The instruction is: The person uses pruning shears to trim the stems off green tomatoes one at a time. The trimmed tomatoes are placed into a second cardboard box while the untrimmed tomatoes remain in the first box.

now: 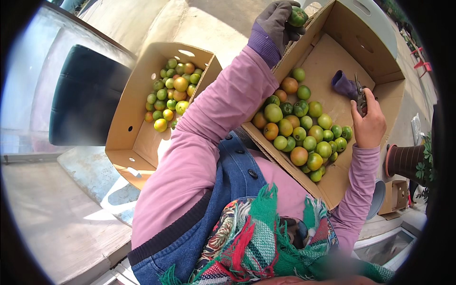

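My left hand (276, 26), in a grey glove with a purple cuff, grips a dark green tomato (298, 16) above the far left edge of the nearer cardboard box (390, 96). Bare, my right hand (369, 123) holds small pruning shears (360, 97) over the same box; their tips point away from me. Just left of the shears lies a purple and grey glove (343, 85) on the box floor. Green and orange tomatoes (309, 143) are gathered in the near part of this box. A second cardboard box (124, 124) on the left holds more tomatoes (181, 84).
A dark padded seat (89, 96) stands left of the second box. To the right are a brown plant pot (404, 160), a grey-blue basin (377, 199) and a small cardboard box (394, 196). A pale container (377, 21) is behind the nearer box.
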A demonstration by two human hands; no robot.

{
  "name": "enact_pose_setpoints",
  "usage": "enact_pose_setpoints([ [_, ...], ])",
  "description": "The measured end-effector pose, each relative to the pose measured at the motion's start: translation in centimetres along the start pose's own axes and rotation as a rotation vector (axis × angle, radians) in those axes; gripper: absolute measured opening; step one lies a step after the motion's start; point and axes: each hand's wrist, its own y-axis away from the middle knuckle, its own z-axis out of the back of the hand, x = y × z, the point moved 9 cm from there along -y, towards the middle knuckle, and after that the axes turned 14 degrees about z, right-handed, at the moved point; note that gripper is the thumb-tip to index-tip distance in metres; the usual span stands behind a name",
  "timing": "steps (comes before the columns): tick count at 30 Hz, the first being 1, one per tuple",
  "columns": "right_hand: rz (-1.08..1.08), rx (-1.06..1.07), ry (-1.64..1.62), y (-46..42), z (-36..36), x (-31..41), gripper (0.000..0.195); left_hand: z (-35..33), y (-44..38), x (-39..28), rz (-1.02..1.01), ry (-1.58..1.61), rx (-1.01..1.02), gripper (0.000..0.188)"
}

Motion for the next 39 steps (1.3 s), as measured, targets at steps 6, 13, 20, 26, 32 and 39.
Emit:
enact_pose_setpoints([
  [6, -0.044, -0.003, -0.054, 0.0, 0.1, 0.1, 0.045, 23.1, 7.9, -8.8, 0.012, -0.432, -0.76, 0.025],
  [13, -0.039, 0.027, -0.093, -0.7, -0.4, 0.2, 0.045, 42.0, 14.7, -3.9, 0.412, -0.948, -0.737, 0.028],
  [20, 0.007, 0.006, -0.055, -0.4, -0.2, 0.2, 0.047, 43.0, 14.9, -1.4, 0.588, -0.827, -0.957, 0.035],
  [26, -0.088, 0.058, -0.061, -0.1, -0.9, -0.5, 0.044, 39.0, 12.3, -7.8, 0.152, -1.053, -0.999, 0.025],
  [32, -0.094, -0.006, 0.002, 0.3, -0.8, -1.5, 0.044, 9.9, 9.2, -10.4, -0.308, -0.86, -0.467, 0.02],
  [39, -0.07, -0.043, 0.002, 0.4, -0.6, -1.6, 0.046, -9.2, 11.2, 11.0, 0.108, -1.699, 0.781, 0.033],
])
